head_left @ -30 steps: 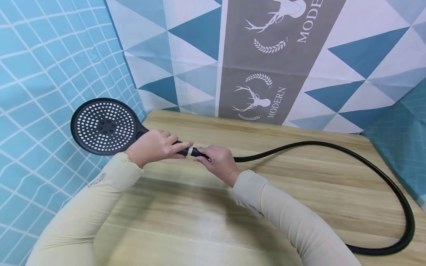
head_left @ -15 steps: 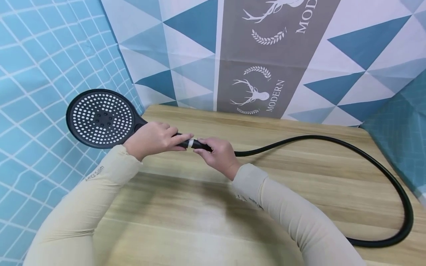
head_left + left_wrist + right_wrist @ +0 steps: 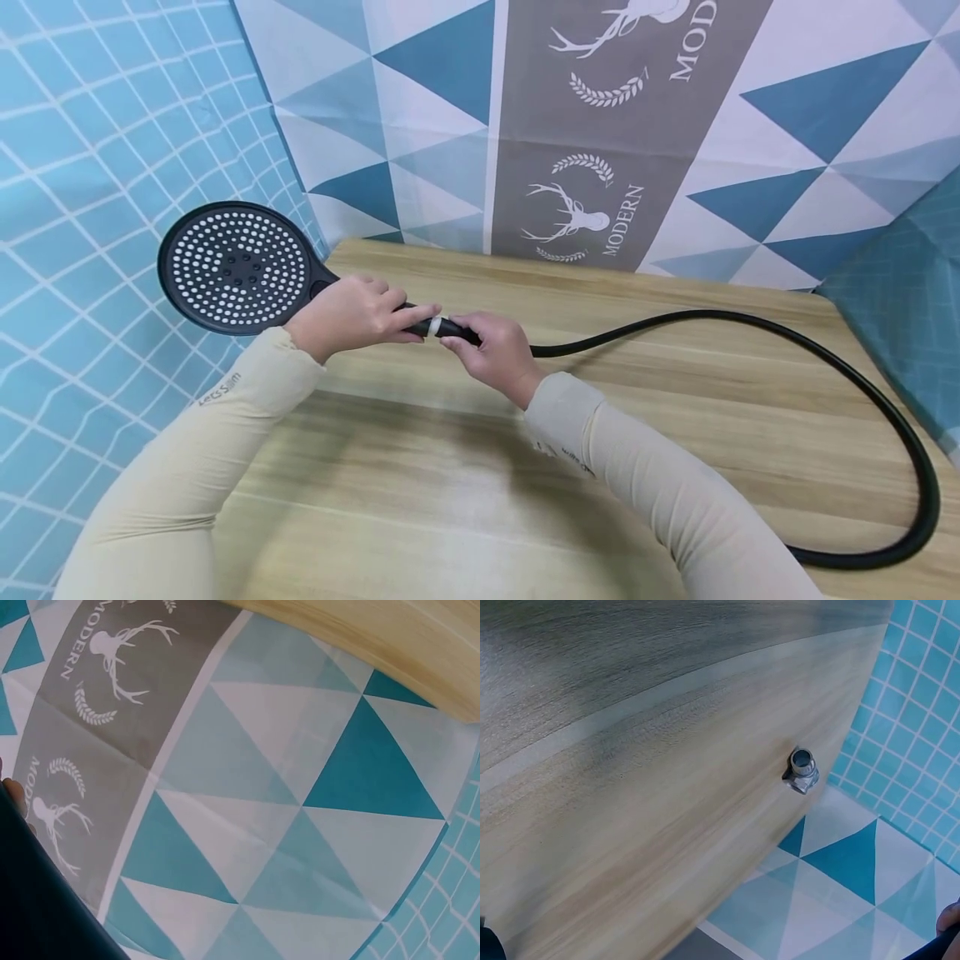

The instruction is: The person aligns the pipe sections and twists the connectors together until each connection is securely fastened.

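My left hand (image 3: 352,312) grips the handle of a black round shower head (image 3: 236,267), its face dotted with white nozzles turned up toward me. With thumb and fingers, my right hand (image 3: 498,350) pinches the black end piece of a shower hose (image 3: 712,314). Handle and hose end meet in line between the hands, a white ring (image 3: 435,326) showing at the joint. Both are held over the wooden tabletop. In the right wrist view, a fingertip (image 3: 949,919) shows at the lower right edge. The handle beneath my left palm is hidden.
From my right hand the hose loops far right over the wooden tabletop (image 3: 465,500) and back behind my sleeve. A metal fitting (image 3: 802,771) sits near the board's edge. Triangle-patterned sheeting (image 3: 435,167) stands behind, blue tiled sheeting (image 3: 82,208) at the left.
Both hands keep their grip on the shower head and hose end, almost in place. The head view has shifted slightly, so everything sits a little higher than one second ago.
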### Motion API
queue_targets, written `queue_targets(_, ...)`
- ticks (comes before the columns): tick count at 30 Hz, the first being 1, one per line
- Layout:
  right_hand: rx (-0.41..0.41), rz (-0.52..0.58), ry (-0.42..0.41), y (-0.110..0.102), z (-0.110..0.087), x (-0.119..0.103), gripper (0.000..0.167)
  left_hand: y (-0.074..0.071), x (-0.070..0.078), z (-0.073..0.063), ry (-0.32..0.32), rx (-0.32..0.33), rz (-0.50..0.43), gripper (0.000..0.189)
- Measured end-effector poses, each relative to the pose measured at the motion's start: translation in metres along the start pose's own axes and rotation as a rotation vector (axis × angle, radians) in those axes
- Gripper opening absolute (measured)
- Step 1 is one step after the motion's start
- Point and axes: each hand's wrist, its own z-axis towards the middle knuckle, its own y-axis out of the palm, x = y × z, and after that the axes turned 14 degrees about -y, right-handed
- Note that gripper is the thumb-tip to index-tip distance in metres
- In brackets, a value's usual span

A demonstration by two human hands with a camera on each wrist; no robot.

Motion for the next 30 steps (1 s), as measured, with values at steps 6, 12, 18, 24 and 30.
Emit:
queue_targets(6, -0.030, 0.022, 0.047, -0.0055, 0.0021, 0.0003, 0.018, 0.0011, -0.0006, 0.0047, -0.006, -0.005, -0.003, 0.049)
queue_targets(12, -0.062, 0.009, 0.002, -0.0062, 0.0029, 0.0030, 0.012, 0.0003, -0.0010, 0.0062, 0.003, -0.014, 0.005, 0.048)
queue_targets(18, -0.110, 0.030, 0.044, -0.0081, 0.0031, 0.0022, 0.011, 0.0009, 0.0018, 0.0057, 0.003, -0.005, 0.009, 0.046)
queue_targets(24, -0.054, 0.199, 0.146, -0.0086, 0.0007, -0.0017, 0.017, -0.0011, 0.0035, 0.0056, 0.008, -0.013, 0.009, 0.047)
queue_targets(30, 0.095, 0.192, -0.016, -0.0028, -0.0001, 0.0022, 0.019, -0.0054, 0.0033, 0.0050, -0.008, -0.026, -0.006, 0.047)
